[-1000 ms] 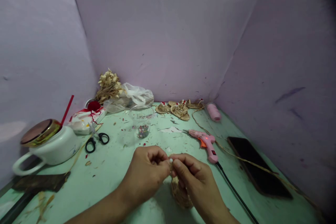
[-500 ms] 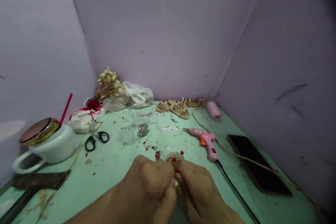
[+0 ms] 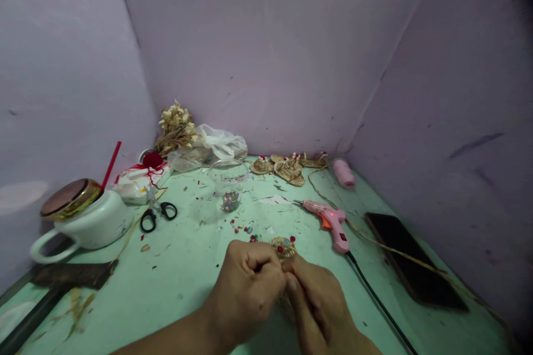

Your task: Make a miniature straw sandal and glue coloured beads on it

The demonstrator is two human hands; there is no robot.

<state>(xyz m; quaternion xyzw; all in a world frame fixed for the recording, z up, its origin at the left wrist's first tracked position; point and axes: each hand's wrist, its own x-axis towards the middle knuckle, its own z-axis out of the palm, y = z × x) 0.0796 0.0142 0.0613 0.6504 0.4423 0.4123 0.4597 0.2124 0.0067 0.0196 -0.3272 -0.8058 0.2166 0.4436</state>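
Observation:
My left hand [image 3: 250, 285] and my right hand [image 3: 318, 299] are pressed together low in the middle of the green table [image 3: 179, 266], fingers curled in a pinch. Between and just beyond them lies a small woven straw piece [image 3: 283, 247] with red beads on it. Both hands grip its near part, which they mostly hide. A few loose coloured beads [image 3: 245, 230] lie scattered just beyond the hands.
A pink glue gun [image 3: 328, 222] with a black cord lies right of the hands, a dark phone [image 3: 412, 266] farther right. Behind are a clear cup [image 3: 228, 186] holding beads, black scissors [image 3: 158, 215], a white mug [image 3: 83, 219], finished woven pieces [image 3: 287, 167], a pink spool [image 3: 343, 172].
My hands dropped from above the table down onto the woven piece and closed together. Loose beads and the piece's far end came into view.

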